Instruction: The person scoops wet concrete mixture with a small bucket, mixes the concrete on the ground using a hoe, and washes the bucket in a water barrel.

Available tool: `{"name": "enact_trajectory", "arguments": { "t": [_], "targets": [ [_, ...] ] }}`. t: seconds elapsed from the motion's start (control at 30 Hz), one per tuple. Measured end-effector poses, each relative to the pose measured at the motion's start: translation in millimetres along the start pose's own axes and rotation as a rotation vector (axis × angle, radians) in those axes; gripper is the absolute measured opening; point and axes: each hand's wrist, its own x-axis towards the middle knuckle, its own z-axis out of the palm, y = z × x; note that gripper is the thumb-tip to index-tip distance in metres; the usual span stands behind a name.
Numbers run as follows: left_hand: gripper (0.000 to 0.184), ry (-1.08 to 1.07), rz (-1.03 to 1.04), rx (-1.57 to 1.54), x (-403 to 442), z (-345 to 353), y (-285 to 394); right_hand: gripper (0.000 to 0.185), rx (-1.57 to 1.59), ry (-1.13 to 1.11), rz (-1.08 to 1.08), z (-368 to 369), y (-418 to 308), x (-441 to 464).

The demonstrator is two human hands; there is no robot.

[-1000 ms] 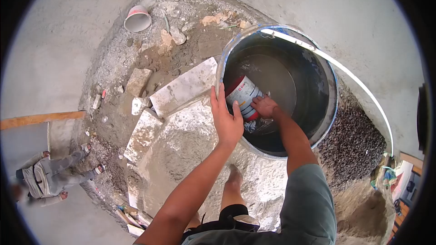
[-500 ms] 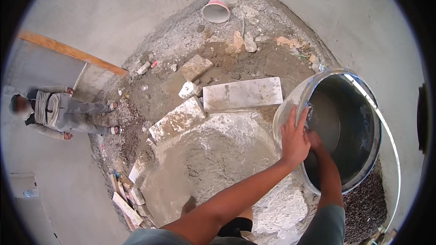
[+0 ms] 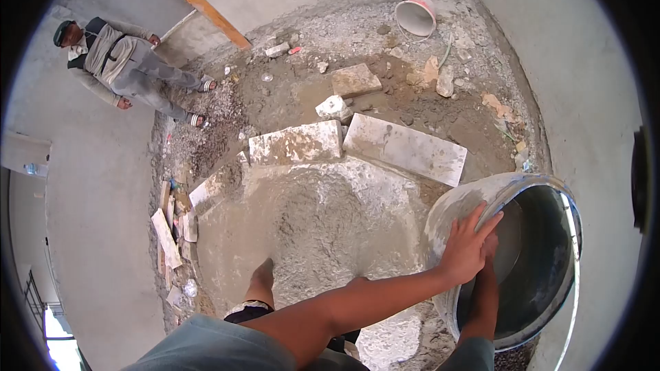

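A large barrel [image 3: 450, 216] with a dark inside stands at the right, its mouth facing me, with greyish liquid [image 3: 507, 251] in it. My left hand [image 3: 471, 247] lies across the barrel's near-left rim, fingers stretched out over the edge and nothing visible in them. Just inside the rim is my right hand [image 3: 489, 246], its forearm running up along the inner wall. Its fingers are mostly hidden behind my left hand, so I cannot tell their grip. A pale hose [image 3: 573, 247] hangs over the barrel's far-right side. My bare leg [image 3: 261, 282] stands in wet grey mortar [image 3: 313, 213].
White-smeared stone slabs [image 3: 405, 148] and blocks [image 3: 295, 144] edge the mortar. A pinkish-white bucket [image 3: 416, 17] lies tipped at the back. Wood and brick scraps [image 3: 168, 240] are at the left. Another person [image 3: 124, 62] stands beyond on gravel, near a wooden plank [image 3: 196, 0].
My view has turned, so the scene appears rotated, with the barrel lower in view and the slabs further right. Both hands remain at the barrel's rim.
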Motion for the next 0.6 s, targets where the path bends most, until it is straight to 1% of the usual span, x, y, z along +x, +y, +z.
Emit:
{"name": "enact_trajectory", "arguments": {
  "t": [0.07, 0.2, 0.3, 0.4, 0.47, 0.5, 0.53, 0.6],
  "targets": [
    [0.069, 0.017, -0.005, -0.002, -2.4, 3.1, -2.9, 0.035, -0.004, 0.024, 0.013, 1.6, 1.3, 5.7],
    [0.069, -0.018, -0.031, 0.043, -6.7, -2.2, -3.1, 0.038, -0.006, 0.008, 0.03, -2.6, 5.0, 3.3],
    [0.067, -0.008, -0.031, -0.077, -11.7, -10.8, -5.8, 0.039, -0.001, -0.02, 0.067, -13.2, 5.2, -6.6],
    [0.063, 0.011, -0.223, -0.147, -43.0, -47.1, -22.4, 0.041, 0.031, -0.055, 0.132, -20.0, 5.0, -17.2],
    [0.061, -0.118, -0.276, -0.284, -82.8, -94.2, -71.4, 0.042, 0.058, -0.087, 0.185, -21.4, 2.0, -20.6],
    [0.058, -0.097, -0.292, -0.205, -112.1, -121.1, -97.3, 0.042, 0.078, -0.102, 0.221, -21.3, 2.4, -22.9],
    [0.057, -0.076, -0.357, -0.138, -144.7, -152.0, -128.9, 0.043, 0.099, -0.121, 0.264, -23.3, 5.0, -26.1],
    [0.055, 0.038, -0.561, 0.03, -224.5, -229.5, -193.0, 0.044, 0.147, -0.154, 0.339, -31.5, -5.7, -29.0]
  ]
}}
